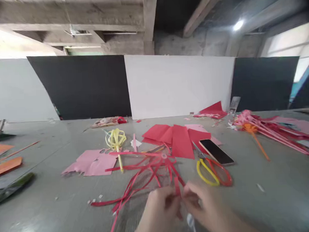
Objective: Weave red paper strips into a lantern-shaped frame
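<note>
Both my hands meet low in the middle of the head view, over the grey table. My left hand (161,207) pinches a narrow red paper strip (177,187), whose end stands up between the fingers. Close beside it, my right hand (201,202) has its fingers curled together at a red strip; motion blur hides the exact grip. Just beyond them lies a bundle of red paper strips (136,177), fanning out to the left from a small round centre. Under my right hand shows a small white round piece (190,220).
Scissors (208,171) with yellow and orange handles and a phone (216,151) lie to the right. Red paper sheets (182,140) are behind the strips. Pink paper (92,162) and a yellow paper-strip ball on a stick (116,139) lie left. Pink strips (248,119) pile far right.
</note>
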